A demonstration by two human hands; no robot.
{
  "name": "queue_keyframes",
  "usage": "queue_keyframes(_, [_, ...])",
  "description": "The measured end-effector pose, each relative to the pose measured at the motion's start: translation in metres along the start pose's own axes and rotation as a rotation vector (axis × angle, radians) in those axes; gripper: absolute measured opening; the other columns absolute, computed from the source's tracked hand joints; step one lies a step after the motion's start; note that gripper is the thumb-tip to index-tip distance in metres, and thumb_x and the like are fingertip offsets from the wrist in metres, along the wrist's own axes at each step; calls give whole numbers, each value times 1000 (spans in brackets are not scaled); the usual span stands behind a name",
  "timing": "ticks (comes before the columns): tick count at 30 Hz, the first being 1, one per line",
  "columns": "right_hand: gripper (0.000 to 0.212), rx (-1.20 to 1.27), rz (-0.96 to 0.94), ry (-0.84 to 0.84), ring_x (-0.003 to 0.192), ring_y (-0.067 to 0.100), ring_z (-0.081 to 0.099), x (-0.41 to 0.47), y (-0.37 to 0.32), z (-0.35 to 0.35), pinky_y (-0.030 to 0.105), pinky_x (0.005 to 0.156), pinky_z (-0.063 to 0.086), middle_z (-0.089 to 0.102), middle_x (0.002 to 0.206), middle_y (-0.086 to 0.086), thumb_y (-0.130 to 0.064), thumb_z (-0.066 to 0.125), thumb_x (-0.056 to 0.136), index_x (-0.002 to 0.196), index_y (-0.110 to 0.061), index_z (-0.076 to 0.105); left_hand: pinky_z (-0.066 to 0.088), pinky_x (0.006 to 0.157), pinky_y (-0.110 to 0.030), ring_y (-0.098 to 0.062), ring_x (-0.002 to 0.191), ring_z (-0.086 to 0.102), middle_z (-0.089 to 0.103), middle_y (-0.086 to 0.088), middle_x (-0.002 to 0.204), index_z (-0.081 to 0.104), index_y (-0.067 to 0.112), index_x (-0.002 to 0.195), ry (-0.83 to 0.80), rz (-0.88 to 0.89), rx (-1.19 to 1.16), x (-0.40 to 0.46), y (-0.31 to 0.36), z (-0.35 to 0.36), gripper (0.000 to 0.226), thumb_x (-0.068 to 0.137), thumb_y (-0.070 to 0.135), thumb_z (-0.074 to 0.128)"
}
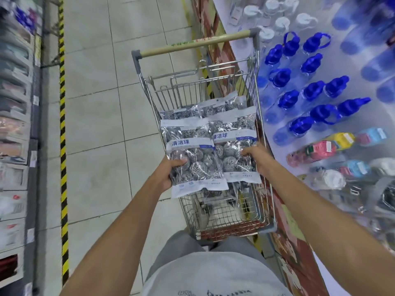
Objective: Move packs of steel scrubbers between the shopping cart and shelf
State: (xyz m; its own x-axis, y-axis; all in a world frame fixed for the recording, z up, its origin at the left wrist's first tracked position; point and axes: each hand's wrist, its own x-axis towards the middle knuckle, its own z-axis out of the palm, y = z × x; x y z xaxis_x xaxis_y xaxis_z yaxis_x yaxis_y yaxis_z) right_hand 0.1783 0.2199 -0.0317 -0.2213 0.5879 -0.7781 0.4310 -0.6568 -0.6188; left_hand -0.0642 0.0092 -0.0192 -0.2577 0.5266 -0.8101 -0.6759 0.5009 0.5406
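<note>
Now my left hand [171, 169] grips left scrubber pack [195, 165], thumb on top; my right hand [255, 155] grasps right scrubber pack [235, 154]. Both packs over shopping cart [226, 218], more packs [205, 114] piled inside.

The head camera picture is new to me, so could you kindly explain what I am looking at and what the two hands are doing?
There is no machine here: a person wears a wide-angle camera on the head, looking forward and down, so you see their own arms and grey shirt from above. They stand in a shop aisle behind a wire shopping cart with a tan push handle at the far end. The cart holds clear packs of steel scrubbers. The left hand grips the left pack by its side edge, and the right hand grips the right pack; both packs are over the cart. More packs lie behind them. To the right is a display of bottles with blue caps; blurred shelves run along the left.
</note>
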Motion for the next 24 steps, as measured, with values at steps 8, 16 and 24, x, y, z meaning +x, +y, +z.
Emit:
queue_keyframes(8, [107, 174, -76, 8, 146, 28, 32, -71, 61, -26, 53, 115, 29, 27, 168, 8, -1, 78, 72, 162, -24, 25, 62, 65, -39, -28, 96, 71, 69, -14, 126, 60, 30, 133, -20, 23, 28, -54, -38, -20, 70, 71, 8, 84])
queue_keyframes(16, [57, 388, -306, 136, 96, 19, 67, -169, 140, -51, 35, 81, 51, 75, 106, -3, 9, 68, 74, 115, -30, 65, 59, 51, -36, -21, 72, 72, 72, -6, 103, 64, 23, 125, -54, 27, 208, -84, -52, -64, 63, 67, 20, 88])
queue_keyframes(24, [50, 546, -253, 217, 90, 29, 67, -267, 247, -64, 38, 77, 56, 71, 104, 15, 2, 67, 81, 129, -10, 62, 62, 80, -47, -32, 114, 67, 64, -11, 139, 56, 34, 140, -289, 31, 376, -106, -92, -36, 88, 62, 22, 96])
